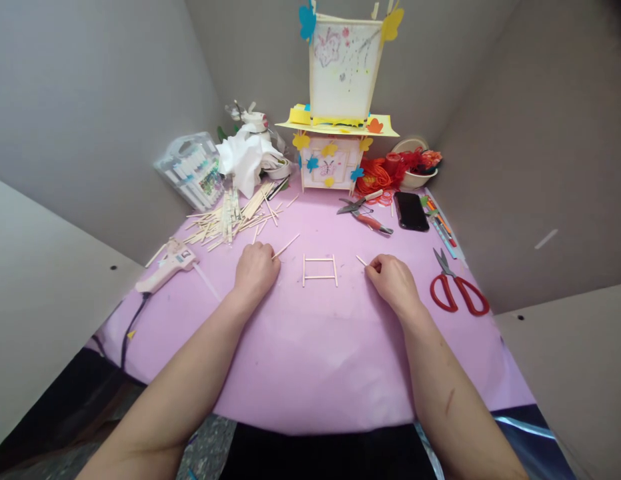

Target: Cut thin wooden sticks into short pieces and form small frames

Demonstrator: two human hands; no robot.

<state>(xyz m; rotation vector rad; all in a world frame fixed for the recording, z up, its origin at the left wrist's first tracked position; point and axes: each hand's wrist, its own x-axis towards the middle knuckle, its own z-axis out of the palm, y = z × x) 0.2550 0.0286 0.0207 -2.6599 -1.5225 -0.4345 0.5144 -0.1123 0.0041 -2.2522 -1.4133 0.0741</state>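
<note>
The small frame [320,277] looks like matt wood, the phone [411,211] glossy, the purple table covering [315,360] smooth and faintly shiny.

No words or numbers I can read, greenish print on the clear plastic case of white pens [193,173] at far left too small for me, marks on the slim clear plastic sleeve [230,217] nearer me blurred

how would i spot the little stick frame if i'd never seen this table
On the purple table, look midway between the left hand and the right hand. The frame lies there, touching neither hand. Unlike the lone sticks at the hands, it has a small ladder shape: two side sticks joined by two bars.
</note>
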